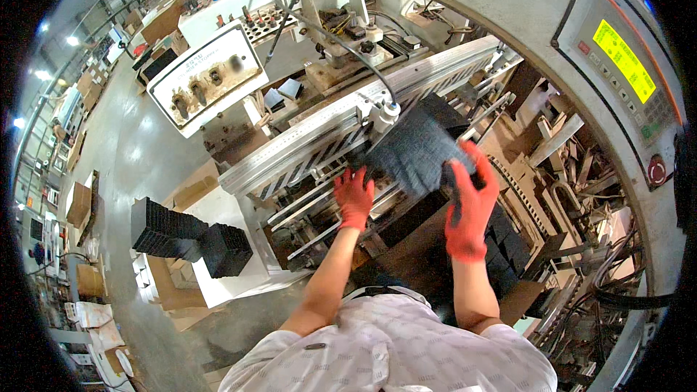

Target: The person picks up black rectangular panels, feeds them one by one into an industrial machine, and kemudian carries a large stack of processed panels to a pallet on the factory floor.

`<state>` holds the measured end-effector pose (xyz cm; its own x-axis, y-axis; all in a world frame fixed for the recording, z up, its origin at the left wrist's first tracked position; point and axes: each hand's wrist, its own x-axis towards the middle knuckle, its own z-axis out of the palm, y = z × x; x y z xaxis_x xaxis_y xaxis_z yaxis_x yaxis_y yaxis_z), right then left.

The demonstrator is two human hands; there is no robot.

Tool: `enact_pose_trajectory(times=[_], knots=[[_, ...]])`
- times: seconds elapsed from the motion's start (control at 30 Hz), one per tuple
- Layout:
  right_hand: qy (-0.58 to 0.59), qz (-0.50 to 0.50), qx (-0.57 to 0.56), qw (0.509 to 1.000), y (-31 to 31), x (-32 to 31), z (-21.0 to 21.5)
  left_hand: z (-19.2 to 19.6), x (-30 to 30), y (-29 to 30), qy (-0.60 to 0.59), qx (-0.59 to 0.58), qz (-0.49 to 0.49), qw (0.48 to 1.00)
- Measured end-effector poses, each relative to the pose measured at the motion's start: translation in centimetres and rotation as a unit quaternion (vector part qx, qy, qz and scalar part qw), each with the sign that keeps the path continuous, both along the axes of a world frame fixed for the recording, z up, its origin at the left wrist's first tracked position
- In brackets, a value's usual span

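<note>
A dark grey, flat rectangular panel (pixel 417 154) lies ahead of and between the two hands, tilted and blurred, its near corner toward the wearer. The blur leaves its long axis uncertain; its broad face seems to slant from ahead of the left hand across to the right hand. The right hand (pixel 473 199), in a red glove, is the nearer: its thumb and fingers close around the panel's right-hand edge. The left hand (pixel 354 197), also red-gloved, has its fingers spread, with nothing visible in its palm; its fingertips point at the panel's left end, and I cannot tell whether they touch it.

Just beyond the panel, ahead of the right hand, is a black sheet (pixel 441 110). A white cylindrical fitting (pixel 385 115) with a hose stands ahead of the left hand, beside a long metal beam (pixel 290 144) that crosses in front of both hands. Slim metal rails (pixel 312 207) run beside and under the left hand. Well to its left, black stacked pieces (pixel 165 229) rest on a white board (pixel 221 214). Far to the right of the right hand is a control panel with a yellow screen (pixel 624 62).
</note>
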<state>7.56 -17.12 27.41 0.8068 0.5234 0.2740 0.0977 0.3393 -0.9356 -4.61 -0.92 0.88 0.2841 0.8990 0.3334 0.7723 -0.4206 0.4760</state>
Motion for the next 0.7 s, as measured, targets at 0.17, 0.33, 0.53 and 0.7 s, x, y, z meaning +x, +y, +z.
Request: enact_pose_trajectory(times=[0.17, 0.33, 0.53, 0.7], knots=[[-0.158, -0.124, -0.033, 0.979, 6.5, 15.7, -5.2, 2.6, -7.1, -6.2, -0.011, -0.034, -0.051, 0.998], [-0.076, 0.0, -0.01, 0.997, 11.8, 23.0, -10.8, 5.1, -15.9, -9.5, -0.037, 0.053, 0.034, 0.997], [-0.211, -0.079, -0.13, 0.966, 12.8, 24.7, -15.6, 8.2, -28.7, -6.5, 0.066, 0.186, 0.275, 0.941], [-0.351, -0.193, -0.194, 0.895, 12.6, 23.4, -15.8, 11.3, -33.6, -5.2, 0.116, -0.01, 0.413, 0.903]])
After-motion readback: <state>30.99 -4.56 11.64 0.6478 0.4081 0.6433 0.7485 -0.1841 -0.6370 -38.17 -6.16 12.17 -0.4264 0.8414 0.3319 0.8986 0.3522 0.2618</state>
